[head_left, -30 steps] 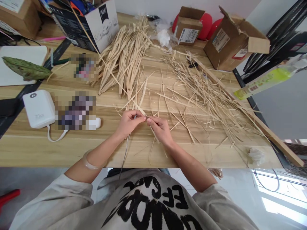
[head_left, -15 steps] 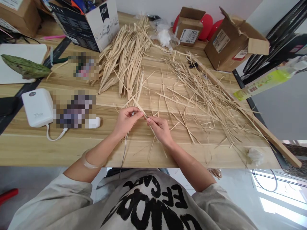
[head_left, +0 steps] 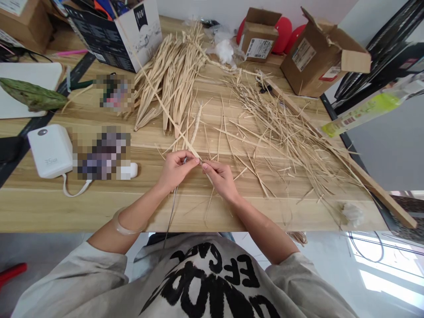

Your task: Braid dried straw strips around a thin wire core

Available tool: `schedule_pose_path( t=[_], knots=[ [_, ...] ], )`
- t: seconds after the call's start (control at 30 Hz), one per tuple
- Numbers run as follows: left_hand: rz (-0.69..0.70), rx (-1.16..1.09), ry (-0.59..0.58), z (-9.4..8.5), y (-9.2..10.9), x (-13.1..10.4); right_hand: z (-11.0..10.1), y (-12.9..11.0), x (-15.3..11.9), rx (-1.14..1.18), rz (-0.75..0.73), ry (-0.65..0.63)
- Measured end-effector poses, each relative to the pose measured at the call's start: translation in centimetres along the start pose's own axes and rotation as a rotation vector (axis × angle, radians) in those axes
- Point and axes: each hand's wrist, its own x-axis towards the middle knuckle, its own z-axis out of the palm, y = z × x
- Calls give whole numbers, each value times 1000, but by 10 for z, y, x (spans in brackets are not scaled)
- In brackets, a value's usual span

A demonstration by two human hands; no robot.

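Observation:
My left hand (head_left: pixel 177 171) and my right hand (head_left: pixel 220 177) meet close together near the front of the wooden table. Both have thumb and fingers pinched on a long, pale straw strip (head_left: pixel 164 109). It slants from between the fingertips up to the far left, rising across the front of the printed box. A thin grey cord or wire (head_left: pixel 172 207) hangs from under my left hand over the table edge toward the lap. What lies right between the fingertips is partly hidden.
Beyond my hands lies a thick bundle of dried straw strips (head_left: pixel 168 84). Loose thin strips (head_left: pixel 281 128) spread to the right beside a long wooden bar (head_left: pixel 380 190). A white power bank (head_left: pixel 49 150) is at left; cardboard boxes (head_left: pixel 308 59) and a bottle (head_left: pixel 364 112) stand at the right.
The straw strip's far end now reaches higher and farther left, across the printed box. Both hands keep their pinch in nearly the same place. The view has shifted slightly.

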Motion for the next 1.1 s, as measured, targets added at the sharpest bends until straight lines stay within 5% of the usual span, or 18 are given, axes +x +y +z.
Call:
schedule_pose_path(
  t=[0.43, 0.7, 1.1],
  knots=[
    [-62, -6, -73, 1, 6, -1, -1, 2, 1, -1, -14, -1],
    [-63, -48, 32, -2, 8, 1, -1, 2, 0, -40, 19, 1],
    [-49, 3, -67, 0, 4, -1, -1, 0, 0, -26, 11, -5]
  ],
)
